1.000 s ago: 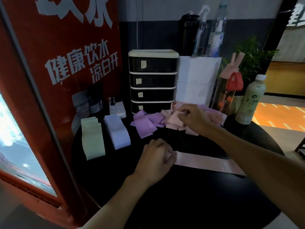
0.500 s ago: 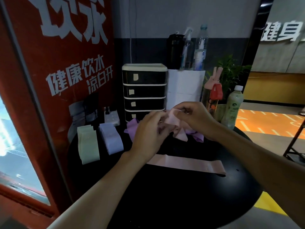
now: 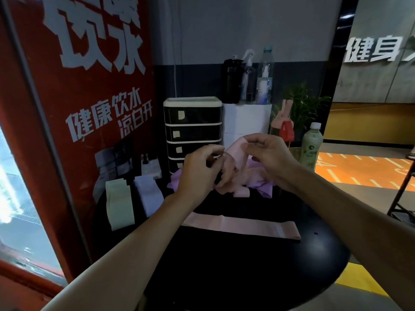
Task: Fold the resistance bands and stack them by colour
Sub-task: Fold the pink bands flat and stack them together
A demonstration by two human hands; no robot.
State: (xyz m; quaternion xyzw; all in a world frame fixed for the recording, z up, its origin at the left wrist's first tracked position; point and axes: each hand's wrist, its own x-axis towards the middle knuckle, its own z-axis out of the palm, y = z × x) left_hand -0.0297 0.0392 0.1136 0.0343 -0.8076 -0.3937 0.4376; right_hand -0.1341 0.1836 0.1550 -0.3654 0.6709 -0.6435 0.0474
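We are holding a pink band (image 3: 237, 153) above the heap (image 3: 261, 186), the fingers of our left hand (image 3: 197, 173) and right hand (image 3: 270, 158) pinching its edges. A second pink band (image 3: 242, 227) is lying flat mid-worktop (image 3: 247, 279), with bare surface toward the near rim.

Flat band (image 3: 242, 227) lies crosswise on the bench (image 3: 247, 277), mid-surface. Behind it, loose heap of bands (image 3: 260, 187); drawer unit (image 3: 193, 122) behind the heap. At bench left, outer stack (image 3: 119, 205) with inner stack (image 3: 149, 198) just right of it. Bottle (image 3: 312, 147) rear right. Left hand (image 3: 197, 173) and right hand (image 3: 267, 153) above the heap, held band (image 3: 235, 153) between them.
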